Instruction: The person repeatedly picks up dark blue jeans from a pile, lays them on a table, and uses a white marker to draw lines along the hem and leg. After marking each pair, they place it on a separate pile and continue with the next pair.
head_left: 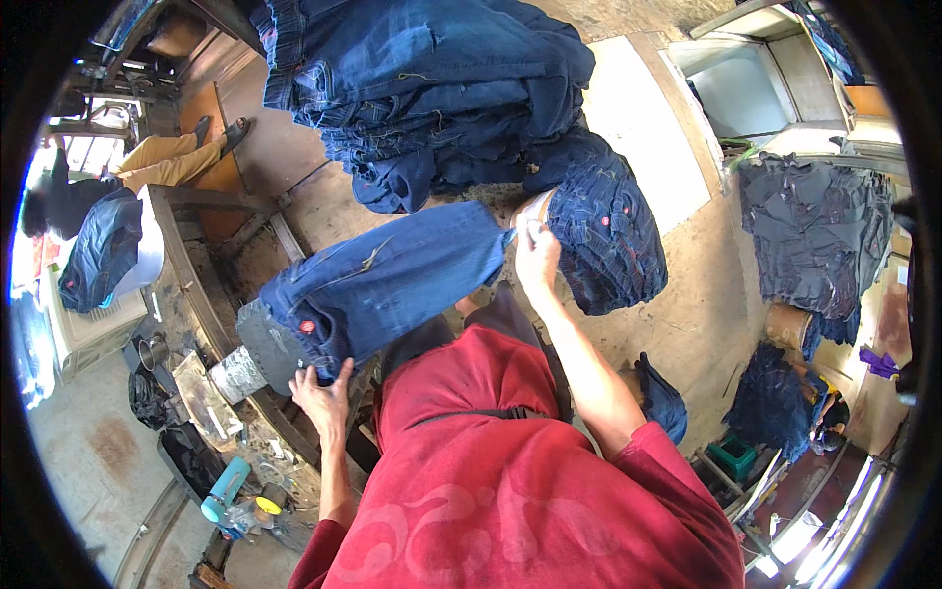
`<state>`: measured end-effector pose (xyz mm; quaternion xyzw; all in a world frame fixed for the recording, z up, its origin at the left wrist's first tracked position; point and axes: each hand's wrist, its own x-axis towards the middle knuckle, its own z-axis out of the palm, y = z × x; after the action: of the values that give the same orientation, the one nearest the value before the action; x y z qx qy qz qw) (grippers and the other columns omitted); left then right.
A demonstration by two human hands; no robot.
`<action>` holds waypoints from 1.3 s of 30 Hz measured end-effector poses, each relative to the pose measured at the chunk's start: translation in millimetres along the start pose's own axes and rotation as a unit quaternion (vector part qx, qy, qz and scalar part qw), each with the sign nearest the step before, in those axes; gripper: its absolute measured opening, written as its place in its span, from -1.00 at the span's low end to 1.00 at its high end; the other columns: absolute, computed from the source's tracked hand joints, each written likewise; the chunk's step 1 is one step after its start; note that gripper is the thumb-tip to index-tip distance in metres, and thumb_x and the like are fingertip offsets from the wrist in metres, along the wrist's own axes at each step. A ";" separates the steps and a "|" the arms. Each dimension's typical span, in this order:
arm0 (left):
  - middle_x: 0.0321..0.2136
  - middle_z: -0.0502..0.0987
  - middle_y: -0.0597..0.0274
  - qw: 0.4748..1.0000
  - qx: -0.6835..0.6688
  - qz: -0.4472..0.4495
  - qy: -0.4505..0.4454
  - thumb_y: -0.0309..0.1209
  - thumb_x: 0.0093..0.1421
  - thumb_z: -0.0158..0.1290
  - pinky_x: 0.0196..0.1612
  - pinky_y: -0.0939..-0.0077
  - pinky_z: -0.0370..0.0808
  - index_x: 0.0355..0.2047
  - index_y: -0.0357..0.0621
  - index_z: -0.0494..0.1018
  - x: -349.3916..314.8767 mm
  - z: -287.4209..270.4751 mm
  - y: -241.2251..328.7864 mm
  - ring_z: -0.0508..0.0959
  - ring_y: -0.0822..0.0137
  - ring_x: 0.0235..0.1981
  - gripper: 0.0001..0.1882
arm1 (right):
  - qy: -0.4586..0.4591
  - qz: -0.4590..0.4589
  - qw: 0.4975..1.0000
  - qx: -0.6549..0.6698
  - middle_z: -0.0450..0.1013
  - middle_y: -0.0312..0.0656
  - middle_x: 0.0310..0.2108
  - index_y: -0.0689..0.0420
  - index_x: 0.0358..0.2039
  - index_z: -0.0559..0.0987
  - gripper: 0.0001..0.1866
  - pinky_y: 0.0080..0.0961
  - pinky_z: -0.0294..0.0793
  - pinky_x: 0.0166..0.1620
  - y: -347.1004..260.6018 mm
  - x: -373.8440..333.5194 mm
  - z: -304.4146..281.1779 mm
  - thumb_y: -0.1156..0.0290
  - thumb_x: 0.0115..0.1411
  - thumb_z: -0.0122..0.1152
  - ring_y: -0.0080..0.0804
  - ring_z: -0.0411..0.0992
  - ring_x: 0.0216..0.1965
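A pair of blue denim jeans (392,275) lies stretched out in front of me, slanting from lower left to upper right. Its wider end, with a small red patch, sits over a grey, worn board (265,339). My left hand (322,401) grips the lower edge of that end, thumb and fingers apart on the cloth. At the narrow end, my right hand (536,257) is closed on the denim, with its fingertips partly hidden. Just beyond my right hand lies a bundle of dark blue jeans (610,226) with small red patches.
A large pile of jeans (442,88) rises at the far side. Dark grey garments (814,231) hang at the right. On the left are a wooden frame (211,304) and a turquoise bottle (228,489). Another person's legs (172,157) show at the upper left.
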<state>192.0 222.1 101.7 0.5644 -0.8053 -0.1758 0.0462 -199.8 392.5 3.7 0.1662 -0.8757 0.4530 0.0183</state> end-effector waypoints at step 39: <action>-0.08 0.79 0.35 0.834 -0.254 -0.118 -0.476 -0.43 0.11 0.57 0.20 0.39 0.55 -0.03 -0.25 0.75 62.7 -85.5 -129.2 0.65 0.50 -0.03 -0.58 | -0.144 0.472 0.865 0.094 0.13 -0.62 -0.67 -0.16 -0.47 0.42 -0.52 -0.63 0.02 -0.68 -83.1 -61.0 -52.5 -0.10 0.35 0.51 -0.80 0.08 -0.73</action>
<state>308.1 105.5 130.5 0.4702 -0.5823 -0.6251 -0.2216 -122.9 406.7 89.0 -0.2031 -0.7957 0.4587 -0.3394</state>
